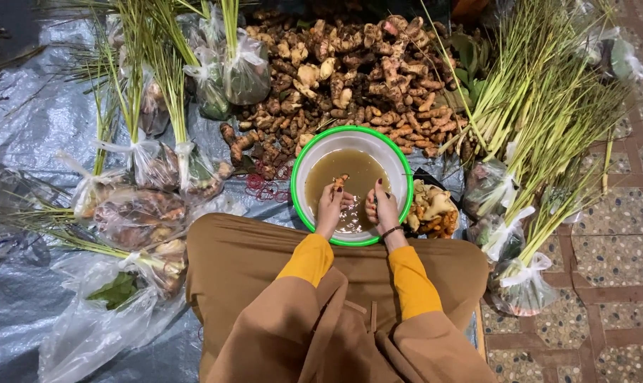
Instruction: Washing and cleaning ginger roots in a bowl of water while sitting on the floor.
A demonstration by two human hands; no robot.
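Tarp (24, 120) underlying bowl (352, 133): we are pinching a root (340, 181) in our left hand (330, 207); right hand (383, 208) curled, seemingly empty. Jostling risks spilling murky water.

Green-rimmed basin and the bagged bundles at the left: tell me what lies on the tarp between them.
In the head view, a small heap of red rubber bands lies on the grey tarp between the basin and the bagged bundles.
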